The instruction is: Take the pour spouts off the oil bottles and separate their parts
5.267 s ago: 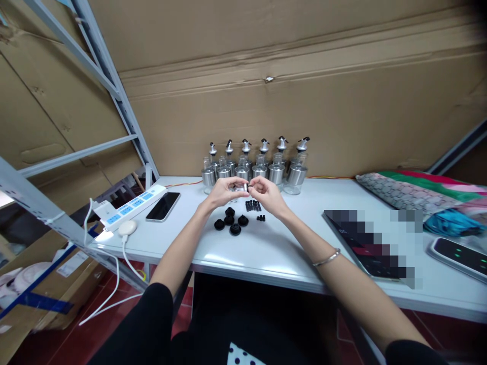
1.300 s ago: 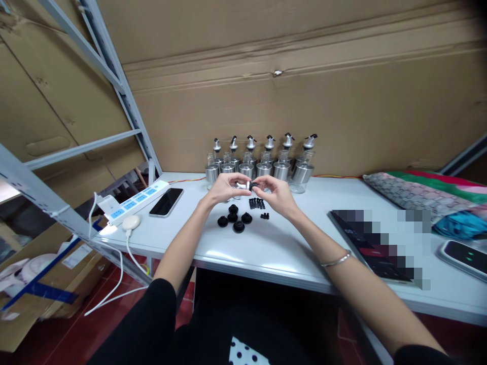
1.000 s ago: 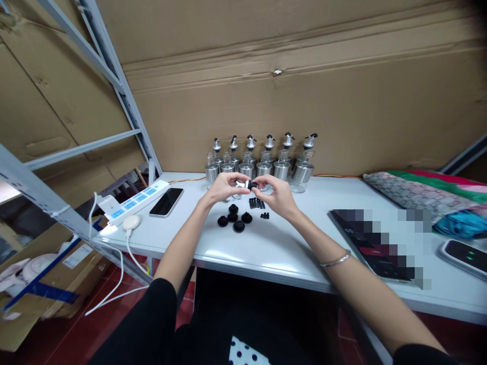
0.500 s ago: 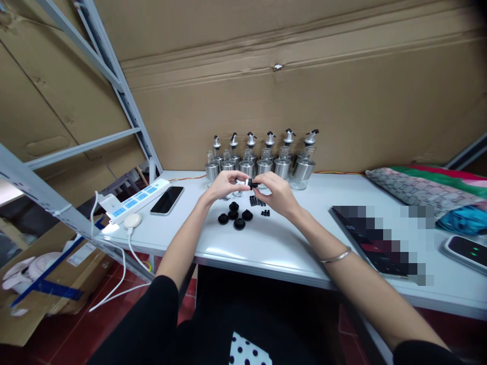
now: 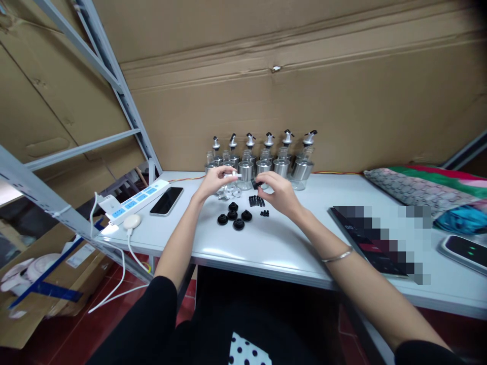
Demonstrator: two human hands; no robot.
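My left hand [image 5: 218, 178] pinches a small white, tube-like pourer part [image 5: 236, 176] above the table. My right hand [image 5: 277, 188] is closed on a small black plastic piece [image 5: 255, 183]; its exact shape is partly hidden by the fingers. A gap separates the two pieces. Under my left hand lies a cluster of whitish-silver pourer heads [image 5: 228, 192]. Nearer to me sit several round black ribbed stoppers [image 5: 238, 224]. To their right are a row of slim black levers [image 5: 256, 201] and a few tiny black caps [image 5: 265, 213].
Glass bottles with steel sleeves [image 5: 281, 167] stand behind my hands, the back row topped with pourers [image 5: 269, 138]. A phone [image 5: 166, 201] and power strip [image 5: 140, 199] lie left. At right are a tablet [image 5: 365, 238], partly pixelated, and a patterned bag [image 5: 411, 187].
My hands have moved apart, so the white part and the black piece, together before, are now separated. My left hand has shifted left, uncovering the pourer heads below it.
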